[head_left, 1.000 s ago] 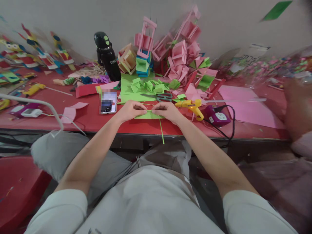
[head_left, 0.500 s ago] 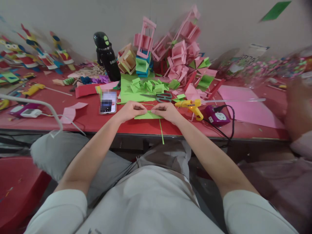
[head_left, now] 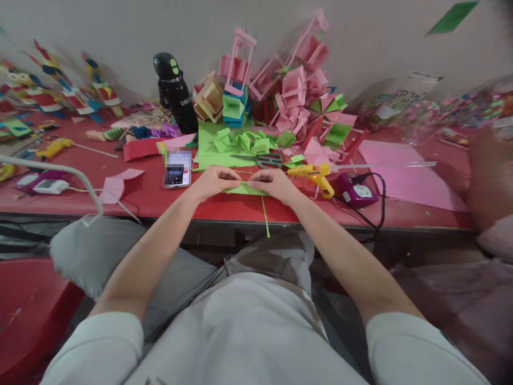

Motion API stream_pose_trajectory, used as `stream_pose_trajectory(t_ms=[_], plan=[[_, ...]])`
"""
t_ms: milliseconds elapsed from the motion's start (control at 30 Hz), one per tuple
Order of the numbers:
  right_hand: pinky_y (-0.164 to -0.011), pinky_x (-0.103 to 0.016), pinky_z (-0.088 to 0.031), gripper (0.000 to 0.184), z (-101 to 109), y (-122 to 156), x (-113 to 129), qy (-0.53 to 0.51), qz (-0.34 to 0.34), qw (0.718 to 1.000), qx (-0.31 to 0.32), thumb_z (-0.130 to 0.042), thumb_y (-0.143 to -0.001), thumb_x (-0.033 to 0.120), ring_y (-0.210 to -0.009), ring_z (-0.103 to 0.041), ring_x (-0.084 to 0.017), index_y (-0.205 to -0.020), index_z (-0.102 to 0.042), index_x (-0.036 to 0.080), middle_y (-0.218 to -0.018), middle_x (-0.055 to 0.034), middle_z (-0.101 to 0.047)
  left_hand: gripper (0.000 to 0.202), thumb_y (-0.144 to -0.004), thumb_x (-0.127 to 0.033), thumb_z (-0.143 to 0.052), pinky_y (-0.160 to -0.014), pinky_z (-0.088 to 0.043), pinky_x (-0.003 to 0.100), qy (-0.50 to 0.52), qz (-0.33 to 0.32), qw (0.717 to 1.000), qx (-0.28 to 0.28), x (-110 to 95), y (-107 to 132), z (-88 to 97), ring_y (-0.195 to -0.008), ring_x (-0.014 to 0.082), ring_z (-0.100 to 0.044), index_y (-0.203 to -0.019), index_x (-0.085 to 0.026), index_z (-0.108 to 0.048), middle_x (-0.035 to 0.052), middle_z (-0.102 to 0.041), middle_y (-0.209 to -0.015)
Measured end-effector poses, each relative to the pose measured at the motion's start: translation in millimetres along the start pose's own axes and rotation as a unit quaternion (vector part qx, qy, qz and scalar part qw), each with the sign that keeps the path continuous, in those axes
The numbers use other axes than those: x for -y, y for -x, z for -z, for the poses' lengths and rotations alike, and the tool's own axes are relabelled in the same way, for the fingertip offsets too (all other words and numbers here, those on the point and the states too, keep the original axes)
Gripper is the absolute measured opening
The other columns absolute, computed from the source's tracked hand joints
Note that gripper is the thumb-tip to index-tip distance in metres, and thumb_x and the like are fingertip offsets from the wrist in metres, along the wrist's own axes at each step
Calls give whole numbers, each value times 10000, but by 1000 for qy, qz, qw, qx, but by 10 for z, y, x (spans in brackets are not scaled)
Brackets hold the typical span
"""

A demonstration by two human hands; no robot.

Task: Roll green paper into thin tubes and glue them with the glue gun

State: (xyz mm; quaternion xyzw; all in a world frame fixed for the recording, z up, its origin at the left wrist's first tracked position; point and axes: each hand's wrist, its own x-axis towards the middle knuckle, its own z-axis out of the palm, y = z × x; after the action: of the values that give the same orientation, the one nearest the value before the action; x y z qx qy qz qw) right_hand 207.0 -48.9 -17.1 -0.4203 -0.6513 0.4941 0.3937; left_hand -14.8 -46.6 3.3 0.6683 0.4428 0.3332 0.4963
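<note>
Between my two hands, close to the table's front edge, is a piece of light green paper [head_left: 245, 189]. My left hand [head_left: 217, 181] pinches its left part with thumb and fingers. On the right part, my right hand [head_left: 273, 183] pinches it the same way, the thumbs close together along the upper edge. The fingers partly cover the paper. A thin green paper strip [head_left: 265, 216] hangs over the table edge below my right hand. Just beyond the hands lie scissors [head_left: 269, 160] with dark handles and several small folded green papers [head_left: 243, 141].
A yellow glue gun [head_left: 316, 175] lies right of my hands, beside a purple power socket [head_left: 357, 191] with a cable. Left are a phone [head_left: 178, 168] and a black bottle [head_left: 177, 96]. Pink paper models [head_left: 295, 88] are piled behind. Another person's arm [head_left: 489, 176] is at the right edge.
The green paper's lower edge now looks more curved, and less of its left corner shows. Both hands have stayed almost in the same place.
</note>
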Motion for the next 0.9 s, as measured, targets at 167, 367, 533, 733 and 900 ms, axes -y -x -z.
stream_pose_trajectory(t_ms=[167, 367, 533, 733, 900], plan=[[-607, -263, -449, 320, 2, -5, -11, 8, 3, 1000, 3, -837, -656, 429, -638, -589, -122, -808, -746, 162, -715, -27, -712, 286, -672, -351, -832, -708, -503, 278, 0, -3, 1000, -6, -9, -1, -16, -760, 153, -646, -860, -146, -767, 69, -747, -847], [-653, -280, -476, 324, 3, -11, -48, 1, 13, 1000, 3, -842, -649, 435, -672, -613, -134, -808, -743, 170, -747, -32, -722, 291, -748, -404, -779, -619, -535, 283, 29, 31, 999, 0, 25, -5, -86, -697, 152, -637, -868, -141, -748, 73, -717, -825], [-656, -278, -477, 319, 2, -17, -63, -8, 12, 1000, 8, -851, -637, 415, -665, -610, -129, -805, -738, 168, -747, -29, -720, 275, -728, -356, -799, -612, -524, 272, 23, 22, 999, 12, 15, -4, -84, -663, 136, -624, -873, -127, -755, 76, -726, -819], [-653, -279, -474, 338, -4, -9, -23, 0, 4, 1000, 9, -850, -629, 425, -661, -600, -131, -823, -746, 168, -730, -25, -714, 234, -705, -303, -805, -654, -526, 280, 19, 16, 1000, -1, -19, 7, -74, -700, 143, -640, -851, -128, -753, 77, -737, -818], [-603, -270, -425, 343, -7, 8, -4, 54, 22, 998, 20, -795, -698, 468, -629, -562, -122, -854, -778, 163, -726, -27, -713, 243, -703, -308, -803, -646, -519, 273, 10, 9, 1000, 4, -16, 5, -53, -679, 137, -635, -864, -133, -756, 66, -730, -790]])
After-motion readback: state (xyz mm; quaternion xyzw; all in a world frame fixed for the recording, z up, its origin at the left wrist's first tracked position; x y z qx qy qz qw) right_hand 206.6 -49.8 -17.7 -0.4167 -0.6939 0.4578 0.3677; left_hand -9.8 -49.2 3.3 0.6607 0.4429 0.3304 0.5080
